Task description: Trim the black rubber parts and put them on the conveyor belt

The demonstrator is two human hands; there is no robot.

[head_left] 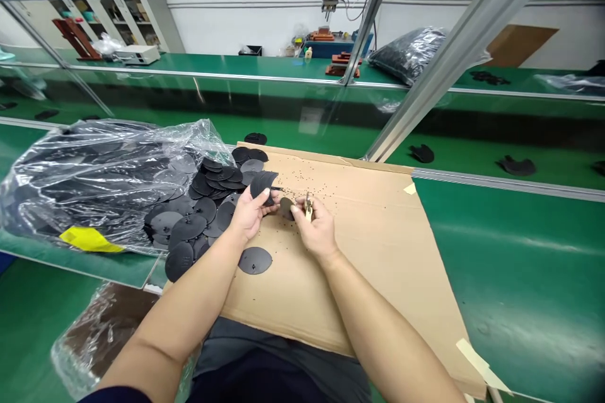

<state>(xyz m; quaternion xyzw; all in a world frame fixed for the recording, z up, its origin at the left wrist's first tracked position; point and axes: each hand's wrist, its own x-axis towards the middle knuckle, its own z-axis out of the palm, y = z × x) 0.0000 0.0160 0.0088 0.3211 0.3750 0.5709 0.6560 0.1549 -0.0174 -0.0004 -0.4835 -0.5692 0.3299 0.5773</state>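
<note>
My left hand (248, 217) is closed on a black curved plastic piece (263, 184), gripping its lower edge between thumb and fingers. Close by on the right, my right hand (317, 227) is closed around a small tool with a pale handle (309, 209); its exact kind is hard to make out. A dark oval disc (286, 208) sits between the two hands, touching my right thumb and fingertips. Below my left hand, a single black oval plate (255, 261) lies flat on the cardboard (378, 252). Tiny black bits (302, 176) are scattered beyond my hands.
To the left, a pile of black oval plates (189, 227) spills from a clear plastic bag (108, 170). A yellow piece (89, 239) lies against the bag. A metal post (425, 63) rises behind the cardboard. Black curved parts (516, 165) lie on the green surface beyond.
</note>
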